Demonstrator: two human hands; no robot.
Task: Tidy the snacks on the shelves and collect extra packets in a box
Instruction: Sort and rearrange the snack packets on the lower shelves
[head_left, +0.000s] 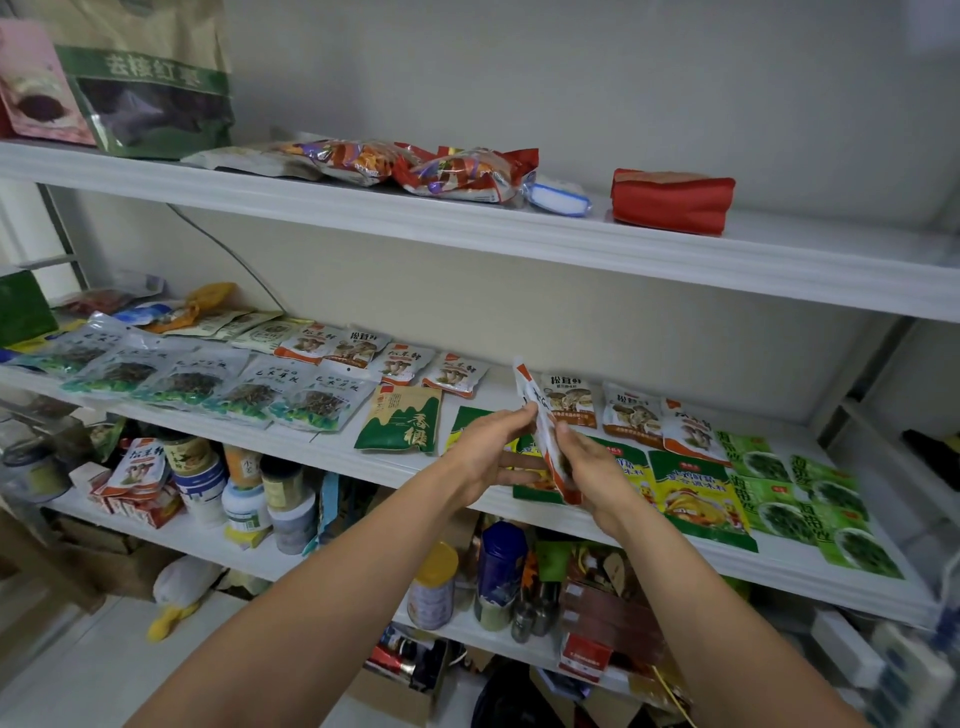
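Note:
Both my hands are raised in front of the middle shelf (332, 452). My right hand (592, 470) grips a small stack of orange-and-white mushroom snack packets (535, 410), held on edge. My left hand (491, 449) pinches the same stack at its left side, fingers partly straight below. More packets of that kind lie flat in rows on the shelf (569, 405), beside green-and-yellow seasoning packets (696, 493) and green seaweed packets (810, 493). A cardboard box (400, 686) with items in it sits on the floor below.
Silver-green tea packets (182, 382) cover the left of the middle shelf. The top shelf holds a large brown-green bag (145, 78), candy bags (457, 174) and a red pouch (670, 200). Jars and tins (244, 493) crowd the lower shelves.

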